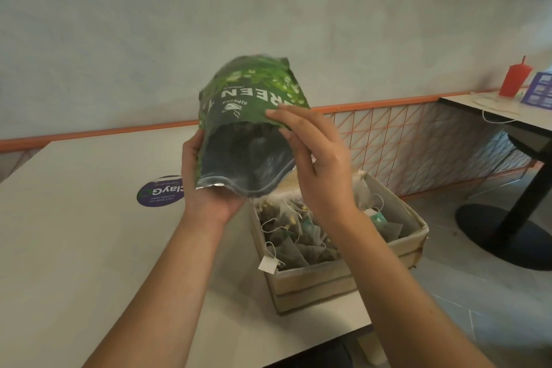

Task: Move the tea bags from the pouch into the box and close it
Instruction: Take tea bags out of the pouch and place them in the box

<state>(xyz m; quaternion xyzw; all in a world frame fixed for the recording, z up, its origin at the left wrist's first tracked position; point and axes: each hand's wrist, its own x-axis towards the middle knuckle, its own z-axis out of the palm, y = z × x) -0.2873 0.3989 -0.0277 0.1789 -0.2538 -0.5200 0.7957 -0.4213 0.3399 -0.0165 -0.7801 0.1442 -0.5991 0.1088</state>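
Note:
I hold a green tea pouch (251, 110) upside down above the table, its open mouth facing down over the box. My left hand (206, 185) grips the pouch's lower left side near the mouth. My right hand (313, 164) lies against the pouch's right side with fingers fairly straight. Below stands an open cardboard box (337, 281) near the table's right edge, filled with several pyramid tea bags (295, 236). One white paper tag (268, 264) hangs over the box's front wall.
The white table (89, 248) carries a round purple sticker (159, 191) left of my left hand. An orange rail and wire mesh (403, 140) run behind. A second table at far right holds a red cup (515, 81) and a blue box (539, 89).

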